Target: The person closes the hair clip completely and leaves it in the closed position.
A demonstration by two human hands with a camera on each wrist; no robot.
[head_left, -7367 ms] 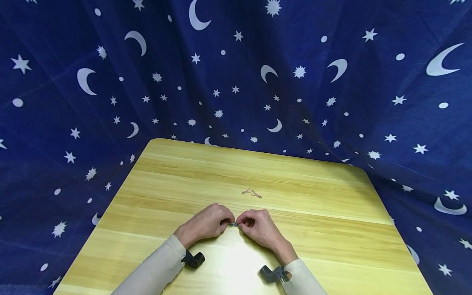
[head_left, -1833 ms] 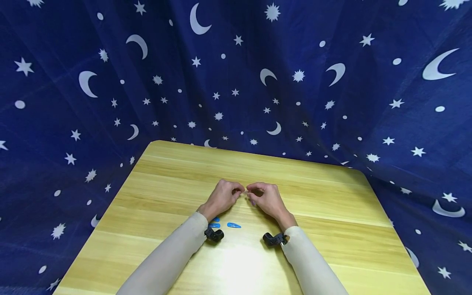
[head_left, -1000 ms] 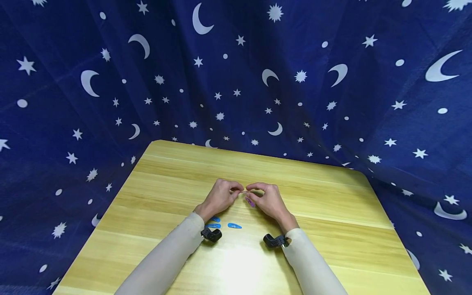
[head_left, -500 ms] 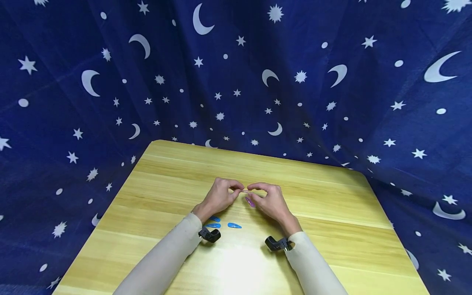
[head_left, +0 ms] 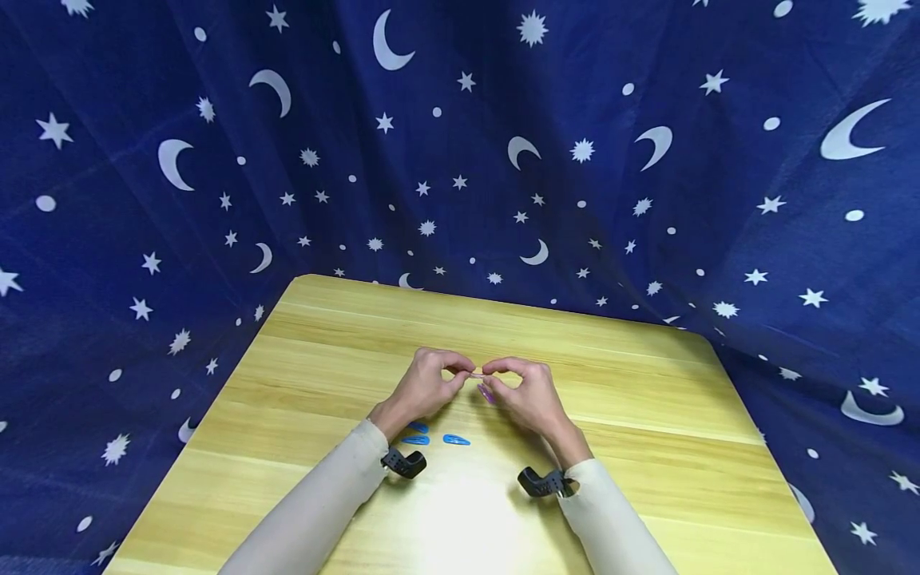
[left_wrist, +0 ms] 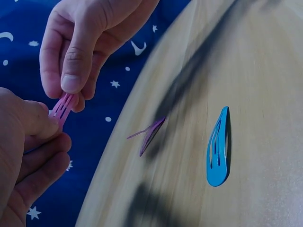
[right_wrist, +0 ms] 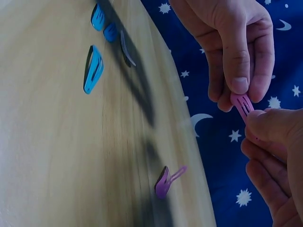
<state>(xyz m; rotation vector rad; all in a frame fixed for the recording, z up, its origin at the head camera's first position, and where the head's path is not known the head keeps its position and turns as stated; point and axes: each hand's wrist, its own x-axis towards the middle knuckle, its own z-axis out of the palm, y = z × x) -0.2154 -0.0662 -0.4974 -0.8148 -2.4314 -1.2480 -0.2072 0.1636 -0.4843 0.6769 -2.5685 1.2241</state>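
Both hands meet over the far middle of the table, pinching a pink snap hair clip between them. My left hand holds one end with thumb and fingers, and my right hand grips the other. The clip's slotted middle shows between the fingertips, its ends covered by them. Close below the right fingers lies a purple hair clip, its prong sprung up from its frame. Nearer me, beside the left wrist, are blue hair clips lying on the wood.
The wooden table has a dark blue curtain with moons and stars behind it. A thin dark object shows beside the blue clips in the right wrist view. Black wrist cameras hang under both forearms.
Earlier both hands worked a blue clip nearer me, with two opened clips beyond. Since then they moved farther out and took up the pink one. Over the last second they barely shift.
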